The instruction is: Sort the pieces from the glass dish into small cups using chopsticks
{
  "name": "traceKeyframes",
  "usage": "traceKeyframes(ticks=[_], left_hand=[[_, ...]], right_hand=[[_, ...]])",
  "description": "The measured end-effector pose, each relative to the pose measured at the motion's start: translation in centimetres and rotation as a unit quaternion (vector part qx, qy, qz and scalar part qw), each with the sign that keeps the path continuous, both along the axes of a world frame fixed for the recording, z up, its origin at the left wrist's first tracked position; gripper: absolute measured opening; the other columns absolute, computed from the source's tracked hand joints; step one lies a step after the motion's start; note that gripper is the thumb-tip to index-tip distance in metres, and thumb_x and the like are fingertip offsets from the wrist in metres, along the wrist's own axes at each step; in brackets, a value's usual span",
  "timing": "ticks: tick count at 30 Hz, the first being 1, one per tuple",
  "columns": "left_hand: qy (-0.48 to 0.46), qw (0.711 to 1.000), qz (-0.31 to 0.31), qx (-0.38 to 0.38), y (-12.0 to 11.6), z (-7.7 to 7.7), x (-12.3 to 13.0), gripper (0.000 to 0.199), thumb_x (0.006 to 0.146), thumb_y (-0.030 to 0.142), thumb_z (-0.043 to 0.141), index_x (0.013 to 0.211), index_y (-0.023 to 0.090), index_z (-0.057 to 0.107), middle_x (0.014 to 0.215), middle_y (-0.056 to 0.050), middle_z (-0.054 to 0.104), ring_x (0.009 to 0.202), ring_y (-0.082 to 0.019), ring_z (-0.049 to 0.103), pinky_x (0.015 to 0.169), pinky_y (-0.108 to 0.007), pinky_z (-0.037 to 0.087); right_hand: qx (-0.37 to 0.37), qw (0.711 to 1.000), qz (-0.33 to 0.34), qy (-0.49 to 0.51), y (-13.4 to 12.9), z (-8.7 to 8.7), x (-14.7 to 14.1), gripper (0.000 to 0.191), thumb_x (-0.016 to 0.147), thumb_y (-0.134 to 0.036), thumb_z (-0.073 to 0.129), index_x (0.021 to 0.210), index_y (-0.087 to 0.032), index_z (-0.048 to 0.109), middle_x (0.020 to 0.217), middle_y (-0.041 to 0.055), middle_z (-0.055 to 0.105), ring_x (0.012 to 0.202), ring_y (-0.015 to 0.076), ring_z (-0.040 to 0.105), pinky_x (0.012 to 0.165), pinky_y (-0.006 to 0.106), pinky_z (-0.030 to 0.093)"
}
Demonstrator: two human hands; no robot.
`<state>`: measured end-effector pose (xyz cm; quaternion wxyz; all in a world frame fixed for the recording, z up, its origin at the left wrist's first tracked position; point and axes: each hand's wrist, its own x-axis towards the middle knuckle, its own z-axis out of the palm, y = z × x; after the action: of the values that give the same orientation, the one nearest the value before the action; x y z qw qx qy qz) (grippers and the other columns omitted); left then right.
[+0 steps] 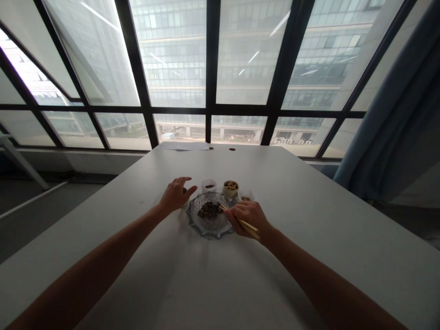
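Observation:
A clear glass plate [213, 229] with a jagged rim holds a heap of small dark pieces [208, 210]. My right hand [248, 219] is closed round wooden chopsticks [250, 228], whose tips reach the right side of the heap. At the plate's upper left, my left hand [175, 196] is open, thumb and fingers apart, beside a small cup [184, 201] that it partly hides. Behind the plate stand a white cup [209, 184] with a few dark bits and a cup of yellowish pieces [230, 188]. Another pale cup [246, 196] is partly behind my right hand.
The white table [165, 284] extends to the windows. Papers [184, 146] lie at its far edge, near two dark round holes. A blue curtain [388, 114] hangs at the right, and a white metal frame [25, 162] stands at the left.

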<state>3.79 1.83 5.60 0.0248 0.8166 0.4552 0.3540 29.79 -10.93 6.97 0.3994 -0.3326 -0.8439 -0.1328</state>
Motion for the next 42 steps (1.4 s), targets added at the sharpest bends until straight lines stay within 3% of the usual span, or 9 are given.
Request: traceKeyframes(ticks=[6,10,12,14,19,21,26,36,42], left_hand=[[-0.037,0.999,0.03,0.021,-1.7,-2.4,-3.2,0.039,0.092,0.047,0.051,0.122,0.022,0.056,0.133,-0.011,0.06,0.127,-0.028,0.053,0.11,-0.049,0.041],[-0.075,0.996,0.037,0.017,-1.4,-3.7,-3.8,0.049,0.088,0.05,0.056,0.126,0.02,0.051,0.133,-0.014,0.058,0.127,-0.029,0.052,0.109,-0.049,0.042],[-0.084,0.996,0.037,-0.001,-1.1,-4.2,-3.8,0.056,0.085,0.051,0.06,0.128,0.019,0.049,0.133,-0.015,0.058,0.124,-0.03,0.054,0.107,-0.049,0.044],[-0.09,0.995,0.033,-0.02,-1.0,-4.7,-3.8,0.062,0.081,0.052,0.064,0.131,0.019,0.047,0.135,-0.015,0.057,0.123,-0.03,0.056,0.106,-0.049,0.045],[-0.106,0.992,0.03,-0.06,-0.9,-5.3,-3.9,0.073,0.078,0.053,0.069,0.136,0.018,0.042,0.137,-0.017,0.056,0.124,-0.031,0.057,0.106,-0.05,0.045],[-0.107,0.991,0.033,-0.077,-1.0,-5.3,-3.9,0.075,0.077,0.054,0.069,0.137,0.018,0.042,0.136,-0.017,0.057,0.122,-0.031,0.058,0.106,-0.05,0.045],[-0.102,0.989,0.033,-0.1,-1.2,-5.0,-3.9,0.078,0.076,0.056,0.07,0.138,0.017,0.043,0.134,-0.018,0.059,0.119,-0.032,0.059,0.104,-0.052,0.046],[-0.108,0.988,0.021,-0.108,-1.6,-4.7,-3.9,0.075,0.078,0.05,0.07,0.139,0.017,0.043,0.133,-0.017,0.059,0.122,-0.032,0.058,0.107,-0.051,0.045],[-0.107,0.988,0.015,-0.112,-1.5,-4.6,-3.9,0.075,0.078,0.051,0.069,0.139,0.016,0.043,0.135,-0.017,0.058,0.124,-0.031,0.057,0.108,-0.05,0.044]], right_hand=[[-0.05,0.998,0.005,0.035,-0.1,0.2,-0.1,0.052,0.104,-0.036,0.043,0.054,-0.021,0.044,0.047,-0.0015,0.047,0.041,0.0103,0.041,0.046,0.027,0.026],[-0.128,0.971,-0.015,0.2,0.2,-0.4,0.1,0.057,0.103,-0.051,0.044,0.055,-0.021,0.054,0.046,0.0005,0.053,0.039,0.0118,0.048,0.042,0.025,0.035],[-0.17,0.93,-0.039,0.323,0.7,-1.0,0.1,0.055,0.098,-0.059,0.05,0.062,-0.02,0.064,0.048,0.0021,0.059,0.04,0.0137,0.052,0.04,0.025,0.04],[-0.207,0.871,-0.055,0.441,1.4,-1.8,0.2,0.056,0.091,-0.067,0.056,0.067,-0.018,0.069,0.047,0.0028,0.06,0.038,0.0144,0.053,0.037,0.025,0.042],[-0.29,0.721,-0.047,0.628,2.8,-4.0,0.7,0.059,0.067,-0.074,0.075,0.063,-0.016,0.066,0.045,0.0022,0.057,0.036,0.0115,0.048,0.031,0.02,0.037],[-0.312,0.687,-0.038,0.656,2.8,-4.6,1.0,0.058,0.062,-0.072,0.079,0.061,-0.016,0.064,0.045,0.0012,0.056,0.036,0.0108,0.048,0.03,0.019,0.036],[-0.347,0.635,-0.026,0.69,2.2,-5.1,1.2,0.056,0.053,-0.065,0.086,0.061,-0.016,0.063,0.044,-0.0012,0.054,0.036,0.0094,0.048,0.031,0.017,0.036],[-0.392,0.598,-0.06,0.696,1.2,-3.8,0.2,0.039,0.068,-0.051,0.082,0.063,-0.015,0.067,0.045,0.0,0.056,0.039,0.0092,0.048,0.033,0.015,0.038],[-0.387,0.603,-0.063,0.695,1.2,-3.8,0.2,0.039,0.068,-0.05,0.081,0.061,-0.015,0.067,0.044,0.0004,0.056,0.04,0.0099,0.049,0.033,0.016,0.038]])
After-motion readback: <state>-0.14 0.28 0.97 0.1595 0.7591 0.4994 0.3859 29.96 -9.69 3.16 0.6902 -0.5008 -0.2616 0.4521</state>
